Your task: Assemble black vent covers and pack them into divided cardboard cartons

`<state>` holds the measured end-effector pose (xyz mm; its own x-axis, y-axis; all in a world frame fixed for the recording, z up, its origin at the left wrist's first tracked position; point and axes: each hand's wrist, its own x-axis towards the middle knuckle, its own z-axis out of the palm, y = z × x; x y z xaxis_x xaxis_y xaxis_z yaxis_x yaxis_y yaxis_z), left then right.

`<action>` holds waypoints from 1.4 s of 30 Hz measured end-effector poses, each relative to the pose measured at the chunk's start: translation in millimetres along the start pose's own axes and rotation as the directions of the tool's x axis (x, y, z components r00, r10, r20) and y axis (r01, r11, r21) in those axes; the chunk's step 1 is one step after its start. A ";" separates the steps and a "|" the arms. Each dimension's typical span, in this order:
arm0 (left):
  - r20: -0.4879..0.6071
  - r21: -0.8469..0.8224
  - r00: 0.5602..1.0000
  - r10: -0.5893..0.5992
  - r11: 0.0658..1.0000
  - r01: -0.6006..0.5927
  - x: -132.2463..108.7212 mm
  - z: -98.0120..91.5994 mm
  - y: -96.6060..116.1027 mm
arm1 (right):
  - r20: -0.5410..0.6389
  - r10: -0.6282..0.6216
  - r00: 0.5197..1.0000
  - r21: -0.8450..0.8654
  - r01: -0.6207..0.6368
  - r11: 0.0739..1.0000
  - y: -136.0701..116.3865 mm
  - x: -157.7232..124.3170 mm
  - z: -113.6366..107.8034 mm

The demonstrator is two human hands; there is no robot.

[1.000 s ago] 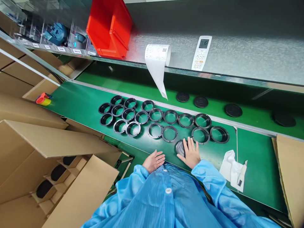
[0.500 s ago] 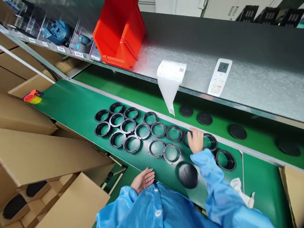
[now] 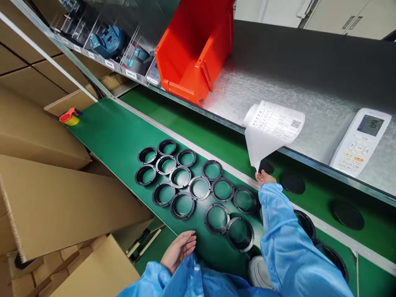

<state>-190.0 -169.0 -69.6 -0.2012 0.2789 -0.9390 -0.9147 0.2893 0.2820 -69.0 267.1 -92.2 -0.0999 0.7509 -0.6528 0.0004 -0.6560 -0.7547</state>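
Observation:
My right hand (image 3: 264, 177) reaches across the rows of black rings (image 3: 181, 177) on the green mat (image 3: 114, 132). Its fingertips are at a black disc (image 3: 266, 166) on the far green belt, just under the hanging paper sheet (image 3: 272, 128). The blue sleeve and the paper hide most of the hand, so the grip is unclear. My left hand (image 3: 179, 248) hovers open, with nothing in it, by the mat's near edge close to my body. A dark domed cap (image 3: 258, 270) lies under my right sleeve, partly hidden.
Two more black discs (image 3: 292, 182) (image 3: 348, 214) lie on the far belt. The metal shelf above carries a red bin (image 3: 194, 45), a white remote control (image 3: 360, 140) and blue parts (image 3: 107, 41). Cardboard boxes (image 3: 46, 198) crowd the left side, beside a tape roll (image 3: 69, 116).
My right hand has lifted off the domed cap near the front edge and reached forward over the rings to the far belt. The left hand has barely moved. The view has tilted.

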 end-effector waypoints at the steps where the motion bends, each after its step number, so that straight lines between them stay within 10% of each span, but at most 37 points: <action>1: 0.052 0.048 0.998 0.036 0.998 -0.039 0.4 10.0 0.2 | 0.026 0.035 0.999 0.023 -0.036 0.999 9.0 -19.6 -3.0; 5: 0.340 -0.003 0.924 0.176 0.983 -0.186 -5.8 58.4 -1.5 | 0.257 0.161 0.953 0.065 -0.184 0.981 65.8 -131.4 -27.4; 11: 0.634 -0.273 0.750 0.191 0.962 -0.014 -24.9 105.4 -20.4 | 0.636 0.274 0.721 -0.097 -0.278 0.956 140.7 -268.7 -69.0; 14: 0.576 -0.330 0.788 0.216 0.944 -0.018 -35.6 111.0 -36.9 | 0.538 0.156 0.828 -0.279 0.001 0.960 144.6 -278.0 -88.6; 16: 0.582 -0.321 0.792 0.182 0.947 0.019 -42.7 112.0 -47.8 | 0.434 -0.180 0.883 -0.418 0.375 0.827 134.5 -272.1 -103.4; 18: 0.629 -0.280 0.768 0.119 0.957 0.081 -49.0 112.8 -58.7 | 0.479 -0.484 0.733 -0.500 0.680 0.536 119.9 -266.1 -116.7; 21: 0.658 -0.246 0.750 0.070 0.961 0.125 -56.3 115.4 -74.3 | 0.678 -0.543 0.496 -0.470 0.860 0.198 103.3 -263.2 -128.1; 25: 0.641 -0.287 0.759 0.111 0.953 0.103 -63.8 120.6 -89.6 | 0.770 -0.501 0.395 -0.410 0.908 0.087 101.4 -264.4 -132.4; 39: 0.660 -0.135 0.747 0.078 0.991 0.015 -72.5 134.4 -102.2 | 0.701 -0.319 0.638 -0.317 0.680 0.661 92.8 -244.2 -146.1; 42: 0.647 -0.124 0.760 0.060 0.992 0.026 -71.2 133.6 -99.4 | 0.668 -0.452 0.591 -0.334 0.781 0.527 104.5 -253.3 -152.9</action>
<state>-38.0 -95.4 -4.4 0.0183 0.8217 -0.5696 -0.9560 0.1812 0.2306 108.4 19.9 -15.7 -0.7235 0.6903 -0.0009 0.2549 0.2659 -0.9297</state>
